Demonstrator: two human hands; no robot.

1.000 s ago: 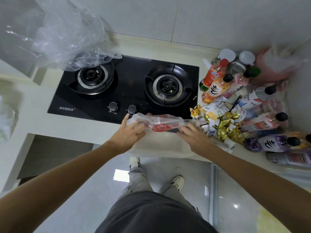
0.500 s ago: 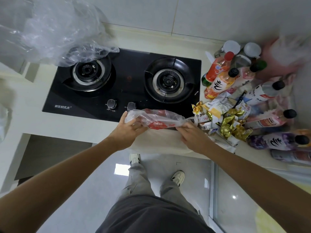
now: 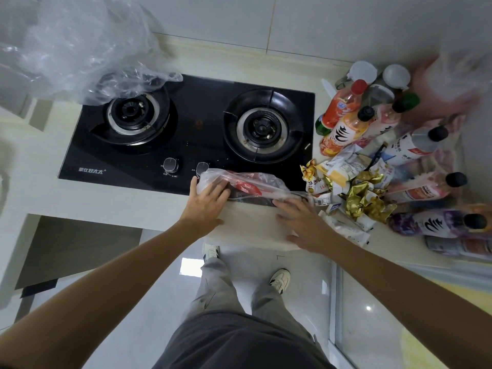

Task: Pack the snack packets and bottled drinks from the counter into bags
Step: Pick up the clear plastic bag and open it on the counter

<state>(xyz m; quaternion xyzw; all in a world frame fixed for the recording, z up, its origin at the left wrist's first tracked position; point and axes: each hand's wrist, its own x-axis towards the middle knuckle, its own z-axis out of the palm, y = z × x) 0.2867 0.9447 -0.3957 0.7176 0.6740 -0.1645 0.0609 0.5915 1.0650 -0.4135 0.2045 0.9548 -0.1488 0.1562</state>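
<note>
You have barely begun: right of the hob, the bottled drinks and snack packets sit unpacked on the worktop. At its front edge, your left hand and right hand, fingers spread, press a flat bag.

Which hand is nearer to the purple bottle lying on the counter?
Right. The right hand lies left of the purple bottle, beyond the snack packets. The left hand is farther left, on the plastic bag.
</note>
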